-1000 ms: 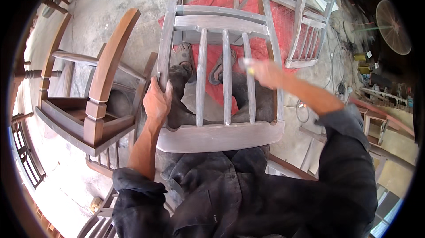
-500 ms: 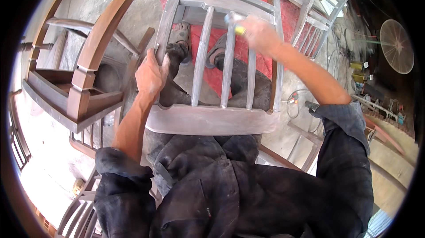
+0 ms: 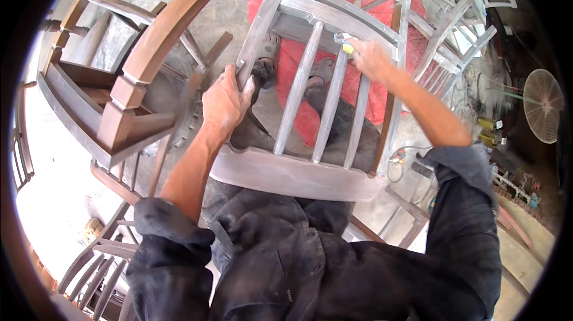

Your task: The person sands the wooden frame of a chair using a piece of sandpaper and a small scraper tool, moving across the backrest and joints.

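Note:
A greyish, dusty wooden chair back point(image 3: 292, 173) with several slats leans across my lap, its wide curved rail nearest me. My left hand point(image 3: 225, 103) is closed around its left post point(image 3: 261, 28). In my right hand point(image 3: 371, 61), the fingers pinch a small yellow and pale blue pad point(image 3: 348, 49), too small to make out fully. The pad lies against the upper end of a slat point(image 3: 332, 100), just below the upper crossrail point(image 3: 337, 21). My shoes show through the gaps between the slats.
A brown wooden chair point(image 3: 161, 34) stands close on my left, with another slatted chair point(image 3: 98, 273) below it. Red sheeting point(image 3: 292, 70) covers part of the floor. More grey chairs point(image 3: 447, 40) stand at the far right, near a round fan point(image 3: 543, 106) and a cable point(image 3: 397, 160).
The chair back and both hands now appear further right and lower in view, as do the surroundings. My right hand with the pad is slightly lower along the slat.

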`<state>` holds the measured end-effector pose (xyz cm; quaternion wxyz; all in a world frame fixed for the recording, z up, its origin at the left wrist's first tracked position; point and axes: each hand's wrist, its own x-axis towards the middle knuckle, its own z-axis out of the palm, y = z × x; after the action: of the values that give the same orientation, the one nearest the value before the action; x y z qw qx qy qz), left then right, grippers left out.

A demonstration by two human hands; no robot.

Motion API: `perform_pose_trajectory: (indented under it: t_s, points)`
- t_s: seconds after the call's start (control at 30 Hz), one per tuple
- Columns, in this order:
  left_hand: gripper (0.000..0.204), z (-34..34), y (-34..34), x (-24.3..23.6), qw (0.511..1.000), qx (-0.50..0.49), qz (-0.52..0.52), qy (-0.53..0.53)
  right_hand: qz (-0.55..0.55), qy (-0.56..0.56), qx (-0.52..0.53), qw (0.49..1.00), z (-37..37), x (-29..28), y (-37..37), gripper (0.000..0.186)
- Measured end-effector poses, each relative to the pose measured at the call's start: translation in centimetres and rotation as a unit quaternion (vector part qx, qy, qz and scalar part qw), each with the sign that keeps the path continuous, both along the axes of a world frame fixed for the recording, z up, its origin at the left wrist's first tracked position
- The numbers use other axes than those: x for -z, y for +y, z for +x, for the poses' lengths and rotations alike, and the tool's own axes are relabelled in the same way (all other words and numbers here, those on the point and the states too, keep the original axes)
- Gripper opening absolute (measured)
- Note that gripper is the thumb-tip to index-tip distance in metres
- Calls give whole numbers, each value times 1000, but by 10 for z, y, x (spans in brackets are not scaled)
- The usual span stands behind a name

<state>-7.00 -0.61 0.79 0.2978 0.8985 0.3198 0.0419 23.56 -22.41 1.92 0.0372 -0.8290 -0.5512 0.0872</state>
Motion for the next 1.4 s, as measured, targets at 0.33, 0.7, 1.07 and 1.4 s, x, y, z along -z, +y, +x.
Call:
perform_pose_trajectory:
  t_s: [0.33,0.7,1.07,1.4]
  points:
    - [46,1,-5,-4,999,-12,-22,29,143,90,-108,980,-149,17,-93,43]
    - [45,-9,-7,-1,1000,-14,-9,14,249,42,204,946,-103,25,-9,42]
    - [49,-2,-3,-3,999,-7,-24,23,179,58,227,956,-73,10,11,38]
    - [46,1,-3,-6,1000,-10,-19,16,133,43,233,962,-59,6,19,37]
